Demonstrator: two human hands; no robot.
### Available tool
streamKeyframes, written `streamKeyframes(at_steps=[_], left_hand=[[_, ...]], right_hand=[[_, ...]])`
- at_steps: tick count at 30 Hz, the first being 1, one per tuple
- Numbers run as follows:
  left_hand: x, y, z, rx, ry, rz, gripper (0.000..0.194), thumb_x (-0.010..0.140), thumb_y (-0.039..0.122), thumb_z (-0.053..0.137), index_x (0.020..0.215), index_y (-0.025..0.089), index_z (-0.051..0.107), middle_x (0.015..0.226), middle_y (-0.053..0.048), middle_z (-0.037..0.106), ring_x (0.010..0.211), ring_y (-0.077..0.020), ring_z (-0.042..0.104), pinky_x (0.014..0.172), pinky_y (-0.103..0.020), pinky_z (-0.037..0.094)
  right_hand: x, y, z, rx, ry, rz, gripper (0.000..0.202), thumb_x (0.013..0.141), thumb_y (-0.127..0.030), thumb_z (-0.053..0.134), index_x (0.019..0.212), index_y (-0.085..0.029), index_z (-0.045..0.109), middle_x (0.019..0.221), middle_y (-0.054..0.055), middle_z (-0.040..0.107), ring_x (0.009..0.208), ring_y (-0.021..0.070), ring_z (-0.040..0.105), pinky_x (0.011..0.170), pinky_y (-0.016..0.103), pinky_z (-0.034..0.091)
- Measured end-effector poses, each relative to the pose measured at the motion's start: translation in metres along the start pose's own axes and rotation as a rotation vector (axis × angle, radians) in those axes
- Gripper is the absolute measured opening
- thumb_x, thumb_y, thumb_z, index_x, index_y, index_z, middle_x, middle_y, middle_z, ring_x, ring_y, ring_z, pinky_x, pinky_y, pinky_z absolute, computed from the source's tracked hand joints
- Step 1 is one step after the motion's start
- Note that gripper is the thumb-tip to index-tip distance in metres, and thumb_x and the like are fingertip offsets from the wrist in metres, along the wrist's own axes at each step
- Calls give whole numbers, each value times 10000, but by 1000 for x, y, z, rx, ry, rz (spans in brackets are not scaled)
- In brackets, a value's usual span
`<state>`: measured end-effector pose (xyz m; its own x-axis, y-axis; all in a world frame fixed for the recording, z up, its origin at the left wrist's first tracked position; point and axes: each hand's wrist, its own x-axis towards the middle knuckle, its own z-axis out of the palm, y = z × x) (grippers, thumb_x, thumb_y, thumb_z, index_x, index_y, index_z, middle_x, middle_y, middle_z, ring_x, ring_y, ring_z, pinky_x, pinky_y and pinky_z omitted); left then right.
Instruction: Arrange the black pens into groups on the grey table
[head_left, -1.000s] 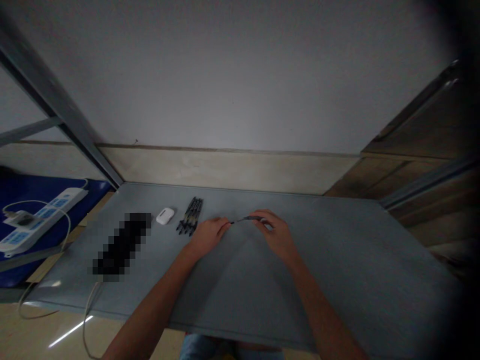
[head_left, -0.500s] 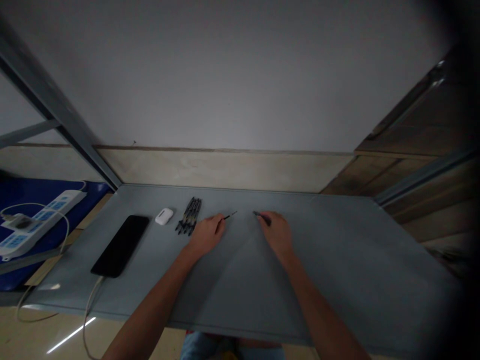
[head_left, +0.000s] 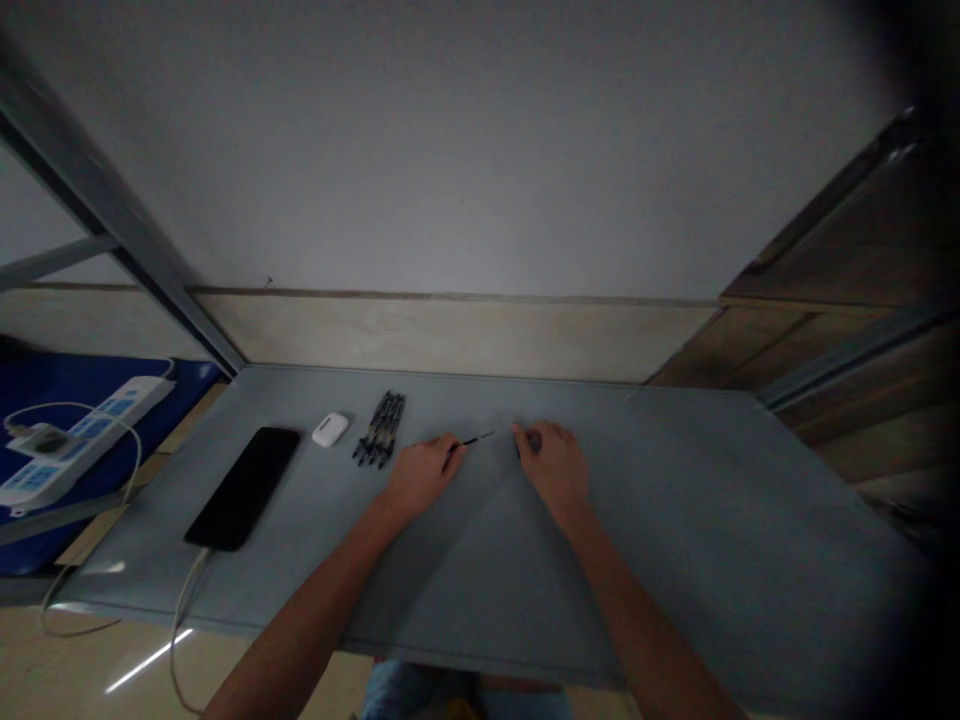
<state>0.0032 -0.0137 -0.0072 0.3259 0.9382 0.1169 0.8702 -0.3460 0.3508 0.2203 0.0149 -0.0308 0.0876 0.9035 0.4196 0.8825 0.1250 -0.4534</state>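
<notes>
My left hand (head_left: pixel 424 472) is closed in a pinch around a slim dark pen (head_left: pixel 472 440), whose thin, paler end points right towards the other hand. Across a small gap, my right hand (head_left: pixel 553 462) has its fingers curled round a short dark pen part (head_left: pixel 533 440), mostly hidden by the fingers. Just left of my left hand, a bundle of several dark pens (head_left: pixel 380 430) lies side by side on the grey tabletop (head_left: pixel 465 590). Both hands rest low over that surface.
A white earbud case (head_left: pixel 330 430) and a black phone (head_left: pixel 244 490) with a white cable (head_left: pixel 184 600) lie on the left. Beyond the table's left edge, a white power strip (head_left: pixel 90 440) sits on a blue surface. A wall (head_left: pixel 465 335) runs along the back.
My left hand has moved slightly right, bringing the pen's thin end closer to my right hand. The pen part in my right hand has turned and shows less.
</notes>
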Motion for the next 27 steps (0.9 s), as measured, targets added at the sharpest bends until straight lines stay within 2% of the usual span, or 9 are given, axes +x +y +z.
streamKeyframes(at_steps=[3, 7, 11, 14, 16, 19, 22, 27], left_hand=[[-1, 1, -2, 1, 5, 21, 407, 990, 441, 288, 999, 200, 616, 878, -55, 694, 772, -193, 658, 674, -266, 451], [-3, 2, -4, -11, 2, 94, 427, 986, 469, 285, 989, 227, 637, 861, -35, 692, 770, -181, 650, 660, -253, 432], [-4, 1, -3, -7, 6, 125, 449, 979, 492, 288, 987, 237, 657, 854, -40, 685, 750, -177, 638, 643, -252, 412], [-3, -1, -3, -22, 20, 120, 432, 972, 493, 317, 1001, 234, 661, 850, -46, 680, 735, -172, 625, 631, -247, 393], [-1, -4, -6, -43, 53, 98, 421, 968, 486, 340, 961, 213, 660, 829, -48, 673, 718, -169, 612, 624, -246, 376], [2, -11, -12, -86, 130, 21, 446, 975, 454, 334, 791, 173, 626, 735, -47, 640, 659, -159, 576, 608, -250, 345], [6, -19, -16, -199, 163, -20, 449, 972, 427, 350, 685, 162, 572, 635, -22, 582, 594, -136, 523, 588, -245, 317], [5, -17, -16, -445, 164, -40, 371, 950, 409, 397, 751, 156, 582, 578, 26, 494, 532, -104, 441, 535, -223, 281]], right_hand=[[-1, -10, -5, 133, -7, -12, 414, 937, -485, 371, 692, -205, 554, 704, 82, 608, 716, 221, 566, 722, 346, 414], [-6, -25, -10, 445, -182, -17, 515, 972, -479, 268, 635, -205, 545, 601, 26, 570, 592, 174, 552, 617, 286, 400], [-11, -34, -10, 550, -325, -6, 497, 917, -527, 402, 538, -206, 416, 497, -25, 405, 479, 133, 428, 496, 260, 312], [-11, -35, -10, 584, -387, -5, 466, 894, -523, 454, 559, -201, 433, 516, -35, 372, 484, 119, 387, 481, 248, 289], [-9, -33, -10, 611, -381, -7, 438, 889, -522, 464, 596, -198, 481, 537, -33, 390, 501, 121, 394, 489, 243, 300], [-4, -28, -12, 628, -319, 9, 410, 875, -535, 482, 646, -199, 531, 562, -22, 431, 525, 132, 418, 502, 245, 314], [-1, -25, -16, 621, -274, 25, 395, 855, -550, 506, 683, -199, 569, 596, -4, 496, 551, 145, 459, 521, 253, 340], [0, -24, -22, 628, -311, 43, 457, 878, -546, 467, 596, -199, 559, 556, 7, 527, 540, 152, 506, 542, 261, 380]])
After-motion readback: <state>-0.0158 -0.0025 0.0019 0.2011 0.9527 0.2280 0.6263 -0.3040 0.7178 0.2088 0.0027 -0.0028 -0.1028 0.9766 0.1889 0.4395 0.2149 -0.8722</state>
